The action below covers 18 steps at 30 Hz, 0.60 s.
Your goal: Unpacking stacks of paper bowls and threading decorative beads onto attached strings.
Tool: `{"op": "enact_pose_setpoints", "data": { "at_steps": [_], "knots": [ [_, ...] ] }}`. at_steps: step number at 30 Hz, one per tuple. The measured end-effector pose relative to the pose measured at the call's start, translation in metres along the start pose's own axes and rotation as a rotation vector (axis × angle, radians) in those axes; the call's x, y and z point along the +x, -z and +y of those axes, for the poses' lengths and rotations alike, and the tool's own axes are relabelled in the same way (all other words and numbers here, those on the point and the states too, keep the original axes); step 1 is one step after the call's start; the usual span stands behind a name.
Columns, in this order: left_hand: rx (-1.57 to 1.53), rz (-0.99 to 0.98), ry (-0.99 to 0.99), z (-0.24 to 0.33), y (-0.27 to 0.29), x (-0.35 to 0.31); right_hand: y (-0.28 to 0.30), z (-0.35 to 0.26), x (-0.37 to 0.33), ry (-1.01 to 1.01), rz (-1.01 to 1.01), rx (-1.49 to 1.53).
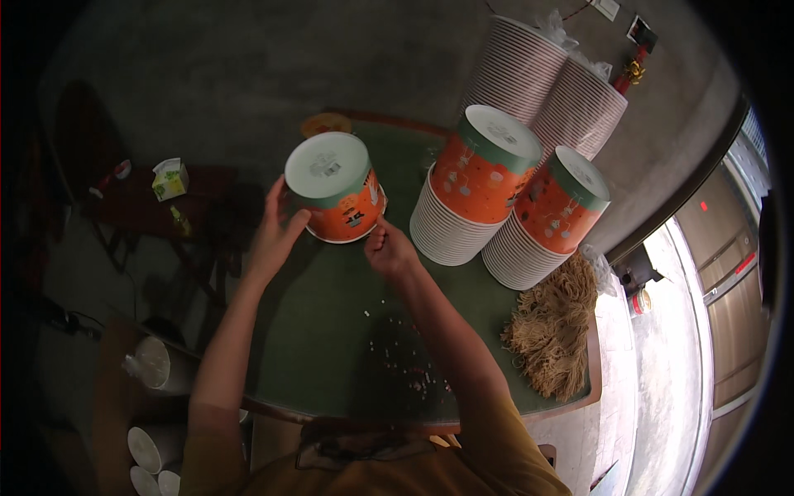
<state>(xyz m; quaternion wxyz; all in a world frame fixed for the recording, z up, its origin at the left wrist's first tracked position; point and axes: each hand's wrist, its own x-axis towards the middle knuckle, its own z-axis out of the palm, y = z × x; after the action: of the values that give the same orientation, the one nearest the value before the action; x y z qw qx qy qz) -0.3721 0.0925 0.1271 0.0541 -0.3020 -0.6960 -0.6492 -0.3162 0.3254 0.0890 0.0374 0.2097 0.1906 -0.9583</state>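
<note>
An upside-down paper bucket (351,217), orange with a green band and a pale base, stands towards the far left part of the green tabletop (314,331). My left hand (281,231) curves round its left side, with the thumb towards me and the fingers partly hidden behind the wall. Against the lower right of the bucket, by its white rim, my right hand (390,250) is closed in a pinch; what lies between its fingers is too small to make out. To the right, two nested stacks of similar buckets (480,178) (562,202) stand upside down.
Taller stacks of white-rimmed buckets (513,70) in plastic rise behind. A bundle of tan strings (554,331) lies at the table's right edge. Small pale bits (418,376) are scattered near me. Left of the table are a tissue pack (170,179) and white containers (153,364).
</note>
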Motion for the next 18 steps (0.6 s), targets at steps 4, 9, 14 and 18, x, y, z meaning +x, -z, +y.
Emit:
{"op": "enact_pose_setpoints", "data": {
  "at_steps": [4,9,14,18],
  "knots": [
    [0.006,-0.086,0.089,-0.01,-0.014,0.02,0.02,-0.023,0.026,-0.047,0.069,-0.015],
    [0.062,-0.033,0.103,-0.016,-0.018,0.04,0.012,-0.034,0.03,0.023,0.157,-0.275],
    [0.24,0.018,0.02,-0.013,-0.016,0.045,0.01,-0.021,0.02,0.086,0.059,-0.542],
    [-0.095,0.065,-0.071,-0.008,-0.013,0.051,0.024,-0.035,0.023,-0.012,-0.12,-0.369]
  ]
}}
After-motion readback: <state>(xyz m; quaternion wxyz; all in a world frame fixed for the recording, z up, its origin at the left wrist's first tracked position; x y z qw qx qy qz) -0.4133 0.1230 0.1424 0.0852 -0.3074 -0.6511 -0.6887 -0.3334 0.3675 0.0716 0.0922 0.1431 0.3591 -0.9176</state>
